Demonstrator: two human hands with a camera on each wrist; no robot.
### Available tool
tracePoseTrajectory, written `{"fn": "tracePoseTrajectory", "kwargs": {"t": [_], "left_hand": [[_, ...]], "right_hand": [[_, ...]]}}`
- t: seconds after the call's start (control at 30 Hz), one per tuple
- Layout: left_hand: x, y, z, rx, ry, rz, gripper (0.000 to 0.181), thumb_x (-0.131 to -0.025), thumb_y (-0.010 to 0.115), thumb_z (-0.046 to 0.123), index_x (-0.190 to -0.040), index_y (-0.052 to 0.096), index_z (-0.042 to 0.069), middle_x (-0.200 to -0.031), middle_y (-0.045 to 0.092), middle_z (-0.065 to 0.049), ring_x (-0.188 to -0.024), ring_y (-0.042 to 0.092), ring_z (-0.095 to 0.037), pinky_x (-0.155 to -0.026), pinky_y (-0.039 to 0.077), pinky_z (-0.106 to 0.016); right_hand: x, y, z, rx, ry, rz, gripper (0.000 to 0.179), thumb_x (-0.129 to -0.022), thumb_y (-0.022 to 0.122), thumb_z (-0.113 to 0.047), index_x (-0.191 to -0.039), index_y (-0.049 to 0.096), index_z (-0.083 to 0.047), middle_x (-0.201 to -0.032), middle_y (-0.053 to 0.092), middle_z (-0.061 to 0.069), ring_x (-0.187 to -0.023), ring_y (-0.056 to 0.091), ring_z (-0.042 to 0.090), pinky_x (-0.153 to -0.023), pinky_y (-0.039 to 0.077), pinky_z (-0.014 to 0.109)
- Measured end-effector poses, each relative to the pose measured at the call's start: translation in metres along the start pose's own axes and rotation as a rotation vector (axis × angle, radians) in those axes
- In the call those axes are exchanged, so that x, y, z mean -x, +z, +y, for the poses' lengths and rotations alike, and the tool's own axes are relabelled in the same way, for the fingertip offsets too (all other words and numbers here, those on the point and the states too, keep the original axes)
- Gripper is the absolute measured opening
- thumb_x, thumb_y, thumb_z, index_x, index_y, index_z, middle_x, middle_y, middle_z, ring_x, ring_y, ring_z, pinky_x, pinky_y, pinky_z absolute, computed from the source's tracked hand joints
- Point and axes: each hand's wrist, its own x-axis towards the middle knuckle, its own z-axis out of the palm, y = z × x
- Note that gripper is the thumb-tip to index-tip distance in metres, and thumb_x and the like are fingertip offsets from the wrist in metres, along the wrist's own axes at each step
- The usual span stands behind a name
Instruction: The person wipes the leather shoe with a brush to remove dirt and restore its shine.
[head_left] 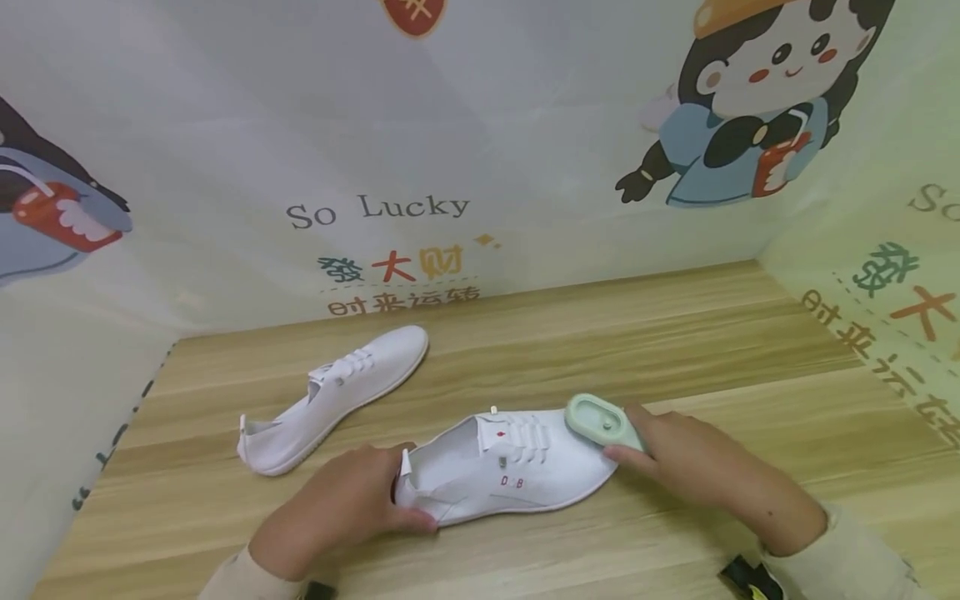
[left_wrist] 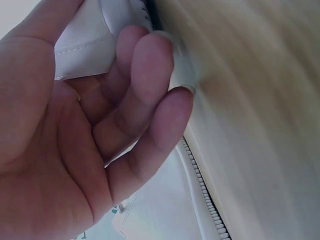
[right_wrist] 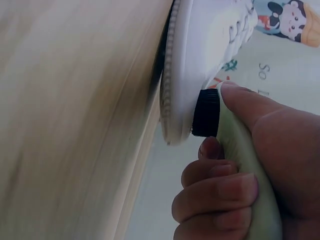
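A white lace-up shoe (head_left: 465, 492) with red marks on its side lies on the wooden surface, toe to the right. My left hand (head_left: 356, 496) grips its heel, thumb on the near side; in the left wrist view the curled fingers (left_wrist: 150, 75) show close to the heel. My right hand (head_left: 693, 458) holds a pale green brush (head_left: 600, 419) by its handle, over the toe. In the right wrist view the brush's black bristles (right_wrist: 206, 112) meet the toe of the shoe (right_wrist: 192, 60), and the fingers wrap round the handle.
The second white shoe (head_left: 337, 400) lies behind and to the left, toe pointing to the back right. A printed sheet with cartoon figures and lettering (head_left: 378, 212) rises behind the wooden tabletop (head_left: 600, 333) and along both sides.
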Motion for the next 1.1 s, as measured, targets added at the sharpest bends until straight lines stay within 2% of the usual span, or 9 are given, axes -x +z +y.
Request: {"fn": "tracePoseTrajectory", "kwargs": {"t": [0.23, 0.43, 0.63, 0.83, 1.1], "left_hand": [[0.000, 0.000, -0.002, -0.013, 0.000, -0.001, 0.057, -0.062, 0.082, 0.067, -0.095, 0.062, 0.025, -0.070, 0.055, 0.016, -0.065, 0.049, -0.005, -0.059, 0.040, -0.027], [-0.001, 0.000, -0.001, -0.013, 0.001, -0.004, 0.058, -0.062, 0.082, 0.067, -0.096, 0.062, 0.024, -0.071, 0.055, 0.015, -0.065, 0.049, -0.006, -0.059, 0.040, -0.027], [-0.002, -0.001, 0.001, 0.002, -0.012, -0.019, 0.060, -0.061, 0.083, 0.066, -0.098, 0.062, 0.023, -0.072, 0.057, 0.014, -0.064, 0.049, -0.007, -0.059, 0.040, -0.028], [-0.001, 0.000, 0.001, 0.008, -0.021, -0.029, 0.060, -0.061, 0.083, 0.066, -0.097, 0.061, 0.024, -0.071, 0.056, 0.014, -0.063, 0.049, -0.007, -0.057, 0.039, -0.029], [-0.002, 0.001, 0.000, 0.023, -0.010, -0.037, 0.060, -0.062, 0.084, 0.064, -0.099, 0.061, 0.023, -0.074, 0.058, 0.013, -0.064, 0.050, -0.007, -0.058, 0.041, -0.029]], "right_hand": [[0.004, 0.004, -0.010, 0.001, -0.097, -0.032, 0.049, -0.098, 0.056, -0.053, -0.115, 0.056, -0.008, -0.075, 0.057, -0.008, -0.065, 0.049, 0.005, -0.056, 0.041, 0.026], [0.007, 0.004, -0.009, -0.008, -0.139, -0.029, 0.042, -0.098, 0.055, -0.054, -0.108, 0.055, -0.013, -0.074, 0.053, -0.011, -0.064, 0.046, 0.002, -0.055, 0.039, 0.024], [0.009, -0.003, -0.002, 0.042, -0.056, -0.030, 0.048, -0.098, 0.054, -0.056, -0.118, 0.057, -0.012, -0.079, 0.059, -0.007, -0.068, 0.051, 0.006, -0.056, 0.042, 0.029], [0.007, -0.008, 0.005, 0.066, 0.014, 0.003, 0.058, -0.097, 0.057, -0.052, -0.128, 0.055, -0.003, -0.099, 0.072, 0.010, -0.085, 0.068, 0.022, -0.062, 0.053, 0.043], [0.006, -0.008, 0.010, 0.094, 0.078, 0.086, 0.060, -0.098, 0.058, -0.049, -0.126, 0.056, 0.004, -0.098, 0.072, 0.016, -0.082, 0.070, 0.028, -0.060, 0.054, 0.045]]}}
